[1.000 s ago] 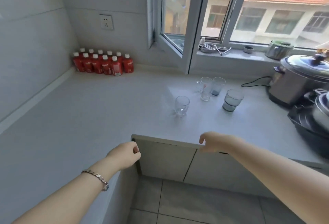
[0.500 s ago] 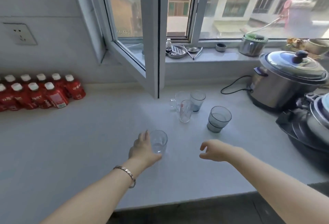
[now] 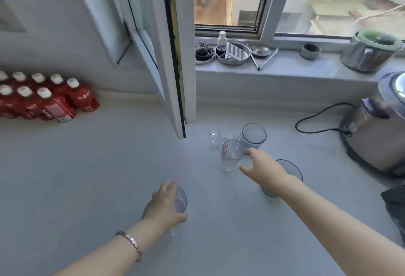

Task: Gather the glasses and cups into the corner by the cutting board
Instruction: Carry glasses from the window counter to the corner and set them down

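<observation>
My left hand (image 3: 164,206) is wrapped around a small clear glass (image 3: 181,201) standing on the pale counter (image 3: 87,177). My right hand (image 3: 260,166) reaches forward with fingers spread, just right of a clear glass with red markings (image 3: 230,155), fingertips near it. Behind stands a ribbed grey-tinted glass (image 3: 253,136) and a clear handled cup (image 3: 215,137). Another grey-tinted glass (image 3: 290,169) sits partly hidden under my right forearm. No cutting board is in view.
An open window sash (image 3: 175,56) juts over the counter just left of the glasses. Several red bottles (image 3: 43,100) stand at the back left. A steel cooker (image 3: 372,131) with its black cord (image 3: 317,120) sits at right. Small dishes line the windowsill (image 3: 285,67).
My left hand has closed around the small glass it was beside. My right hand moved forward from mid-counter toward the marked glass. The view has moved closer to the counter.
</observation>
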Demonstrator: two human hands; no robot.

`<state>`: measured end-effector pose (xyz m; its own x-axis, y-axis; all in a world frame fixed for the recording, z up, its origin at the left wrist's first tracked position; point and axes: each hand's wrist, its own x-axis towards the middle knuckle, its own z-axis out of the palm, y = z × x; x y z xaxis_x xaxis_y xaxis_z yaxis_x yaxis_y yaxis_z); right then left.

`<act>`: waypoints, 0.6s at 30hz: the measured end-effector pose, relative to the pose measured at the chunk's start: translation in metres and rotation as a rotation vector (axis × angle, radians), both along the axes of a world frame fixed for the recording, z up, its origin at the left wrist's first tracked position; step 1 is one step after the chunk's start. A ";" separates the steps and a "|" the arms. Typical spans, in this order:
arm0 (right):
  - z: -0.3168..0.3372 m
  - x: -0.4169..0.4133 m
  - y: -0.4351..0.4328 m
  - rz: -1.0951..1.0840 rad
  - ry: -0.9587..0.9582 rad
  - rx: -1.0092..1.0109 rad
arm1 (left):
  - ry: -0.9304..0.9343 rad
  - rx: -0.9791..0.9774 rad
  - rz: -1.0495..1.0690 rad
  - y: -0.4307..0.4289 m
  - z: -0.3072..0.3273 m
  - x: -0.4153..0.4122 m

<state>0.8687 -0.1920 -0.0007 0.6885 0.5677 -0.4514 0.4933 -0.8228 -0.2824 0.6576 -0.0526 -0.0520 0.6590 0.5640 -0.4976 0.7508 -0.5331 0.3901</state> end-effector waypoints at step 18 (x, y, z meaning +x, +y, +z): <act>-0.035 0.004 0.031 0.215 0.022 0.206 | -0.167 0.117 0.756 -0.065 0.038 -0.110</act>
<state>0.8730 -0.1611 -0.0355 0.5334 0.7809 -0.3251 0.6421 -0.6240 -0.4454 0.5477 -0.1179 -0.0136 0.1364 0.9321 -0.3355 0.8628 0.0546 0.5026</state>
